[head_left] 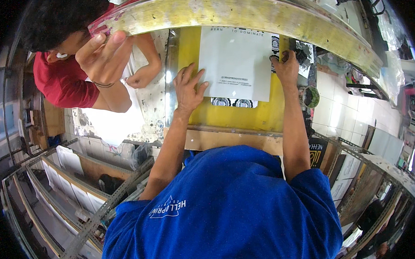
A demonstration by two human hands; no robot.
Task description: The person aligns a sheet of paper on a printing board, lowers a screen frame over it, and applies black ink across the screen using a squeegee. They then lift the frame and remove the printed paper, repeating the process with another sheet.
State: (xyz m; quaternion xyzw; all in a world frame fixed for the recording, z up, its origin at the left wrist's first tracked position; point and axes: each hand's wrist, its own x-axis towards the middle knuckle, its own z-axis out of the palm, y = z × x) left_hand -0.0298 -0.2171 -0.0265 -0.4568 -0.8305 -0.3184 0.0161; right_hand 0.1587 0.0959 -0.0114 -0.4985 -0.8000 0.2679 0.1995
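A white printed sheet (234,60) with dark lettering lies on a yellow board (217,118) in front of me. My left hand (188,88) rests at the sheet's left edge, fingers spread and pointing away from me. Past the sheet's right edge, my right hand (286,68) touches down beside a black-and-white printed piece (275,44), its thumb and forefinger apart. Another black-and-white printed strip (233,102) shows from under the sheet's near edge. Above the far part hangs a long, stained yellowish frame edge (232,14), which hides the sheet's far end.
At left, a person in a red shirt (64,82) has one hand (106,54) against the raised frame. A white surface with dark stains (153,94) lies beside them. A small round container (310,96) stands right of the board. Metal shelving (94,227) stands behind on both sides.
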